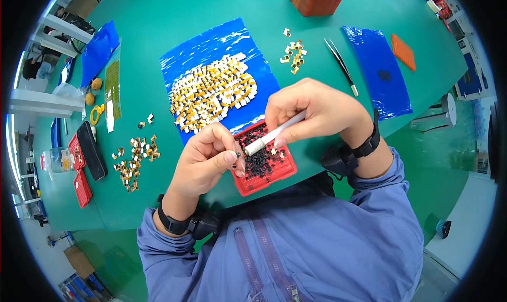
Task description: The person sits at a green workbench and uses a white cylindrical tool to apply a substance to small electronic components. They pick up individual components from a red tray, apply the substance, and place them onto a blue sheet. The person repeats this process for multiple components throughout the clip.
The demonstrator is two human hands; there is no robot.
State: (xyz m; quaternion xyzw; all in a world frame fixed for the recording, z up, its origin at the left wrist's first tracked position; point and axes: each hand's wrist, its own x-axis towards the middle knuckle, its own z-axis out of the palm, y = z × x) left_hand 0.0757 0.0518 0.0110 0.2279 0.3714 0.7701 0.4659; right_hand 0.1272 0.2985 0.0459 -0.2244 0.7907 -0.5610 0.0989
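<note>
— Red tray (285,171) of small black parts: where is it?
— On the green bench (158,16), at six o'clock from the blue sheet (185,56).
— And each hand?
— Right hand (317,112) grips a white pen-like tool (272,134); left hand (203,162) pinches a tiny black part (238,154).

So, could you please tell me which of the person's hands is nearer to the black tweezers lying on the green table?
Right. The right hand sits just below-left of the black tweezers, holding a white pen-like tool. The left hand is farther off, beyond the red tray.
</note>
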